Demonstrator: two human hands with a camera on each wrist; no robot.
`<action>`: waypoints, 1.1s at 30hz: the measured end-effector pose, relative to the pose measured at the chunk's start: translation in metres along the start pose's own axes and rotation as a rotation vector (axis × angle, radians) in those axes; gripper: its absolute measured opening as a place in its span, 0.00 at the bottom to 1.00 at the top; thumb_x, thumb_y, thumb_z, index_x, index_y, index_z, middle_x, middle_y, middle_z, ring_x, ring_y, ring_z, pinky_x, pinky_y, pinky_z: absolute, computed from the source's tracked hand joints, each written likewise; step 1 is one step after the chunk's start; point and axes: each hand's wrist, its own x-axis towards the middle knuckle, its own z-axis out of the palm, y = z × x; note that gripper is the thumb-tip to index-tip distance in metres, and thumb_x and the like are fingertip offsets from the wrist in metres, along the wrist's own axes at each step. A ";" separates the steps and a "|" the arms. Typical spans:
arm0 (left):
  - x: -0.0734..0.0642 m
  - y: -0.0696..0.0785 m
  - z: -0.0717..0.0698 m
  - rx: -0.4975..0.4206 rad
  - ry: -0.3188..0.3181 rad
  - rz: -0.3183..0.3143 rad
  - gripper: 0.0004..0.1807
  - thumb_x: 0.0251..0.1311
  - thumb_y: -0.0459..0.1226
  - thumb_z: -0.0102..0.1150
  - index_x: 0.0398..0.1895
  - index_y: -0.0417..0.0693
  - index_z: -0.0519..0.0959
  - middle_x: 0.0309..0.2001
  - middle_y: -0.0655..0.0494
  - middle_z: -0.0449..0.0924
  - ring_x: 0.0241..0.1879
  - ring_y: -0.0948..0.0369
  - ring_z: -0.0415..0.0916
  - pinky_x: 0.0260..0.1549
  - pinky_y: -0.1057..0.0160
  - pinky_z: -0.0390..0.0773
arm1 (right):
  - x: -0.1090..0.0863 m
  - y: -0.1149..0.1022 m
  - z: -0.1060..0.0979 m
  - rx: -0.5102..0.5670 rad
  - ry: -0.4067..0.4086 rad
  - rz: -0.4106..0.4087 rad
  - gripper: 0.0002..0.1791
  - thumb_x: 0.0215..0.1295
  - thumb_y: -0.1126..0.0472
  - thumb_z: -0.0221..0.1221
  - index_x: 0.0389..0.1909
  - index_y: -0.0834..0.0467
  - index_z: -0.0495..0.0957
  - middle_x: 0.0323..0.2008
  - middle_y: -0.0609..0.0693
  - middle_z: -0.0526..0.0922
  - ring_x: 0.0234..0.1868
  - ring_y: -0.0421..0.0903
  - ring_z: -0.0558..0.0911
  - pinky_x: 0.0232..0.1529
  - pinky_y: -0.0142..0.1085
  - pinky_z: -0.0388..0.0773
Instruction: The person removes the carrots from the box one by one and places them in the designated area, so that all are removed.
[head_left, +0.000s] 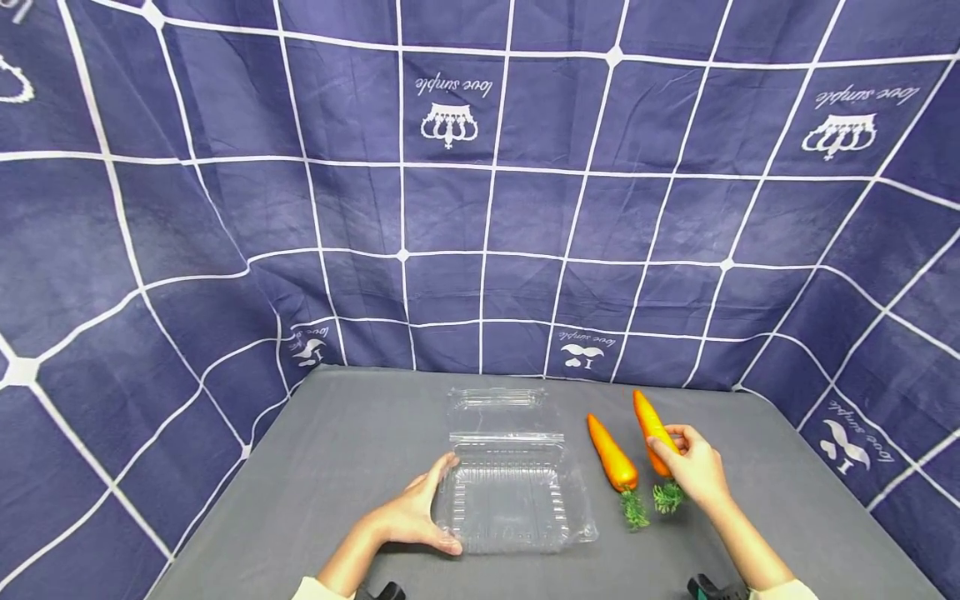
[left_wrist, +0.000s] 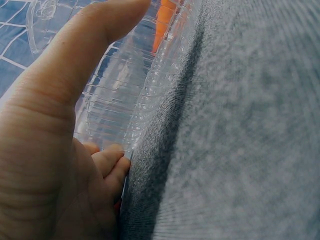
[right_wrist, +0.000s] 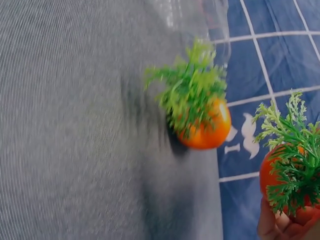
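A clear plastic clamshell box (head_left: 510, 508) lies on the grey table with its lid (head_left: 498, 412) folded back toward the wall. My left hand (head_left: 416, 508) spreads along the box's left side, thumb at the near corner and fingers at the far one. In the left wrist view the fingertips (left_wrist: 107, 157) touch the box's ribbed wall (left_wrist: 120, 110). My right hand (head_left: 693, 467) grips an orange carrot (head_left: 648, 421) with green leaves (right_wrist: 295, 165), thumb on one side and fingers on the other. Another carrot (head_left: 611, 454) lies between the box and that hand, its leafy end toward me.
A blue cloth (head_left: 450, 208) with white grid lines hangs behind and along both sides of the grey table (head_left: 360, 433). Dark wrist straps (head_left: 712, 587) show at the lower edge of the head view.
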 end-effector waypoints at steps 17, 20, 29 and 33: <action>0.000 -0.001 0.002 0.003 0.006 -0.011 0.72 0.30 0.49 0.83 0.76 0.38 0.45 0.74 0.44 0.55 0.69 0.43 0.52 0.63 0.37 0.54 | 0.010 0.043 -0.007 -0.055 0.018 0.027 0.25 0.63 0.50 0.63 0.48 0.69 0.77 0.32 0.56 0.83 0.29 0.43 0.77 0.31 0.36 0.71; 0.000 -0.002 0.002 0.015 0.008 -0.002 0.72 0.30 0.49 0.83 0.76 0.39 0.44 0.74 0.44 0.55 0.69 0.43 0.52 0.62 0.36 0.55 | 0.011 0.049 -0.009 -0.060 0.004 0.049 0.26 0.63 0.50 0.62 0.49 0.68 0.76 0.33 0.58 0.83 0.29 0.44 0.77 0.30 0.35 0.71; 0.000 -0.003 0.002 -0.001 0.003 -0.009 0.72 0.30 0.50 0.83 0.76 0.38 0.45 0.74 0.45 0.55 0.69 0.44 0.52 0.63 0.37 0.54 | 0.017 0.061 -0.013 -0.100 -0.030 0.092 0.29 0.64 0.46 0.61 0.51 0.68 0.75 0.36 0.59 0.83 0.32 0.48 0.78 0.33 0.38 0.70; 0.002 -0.001 0.001 -0.012 -0.001 -0.004 0.72 0.30 0.49 0.83 0.75 0.36 0.45 0.73 0.44 0.55 0.69 0.44 0.52 0.63 0.37 0.54 | 0.017 0.064 -0.013 -0.109 -0.030 0.085 0.29 0.64 0.46 0.61 0.51 0.68 0.75 0.36 0.59 0.83 0.33 0.50 0.79 0.33 0.39 0.71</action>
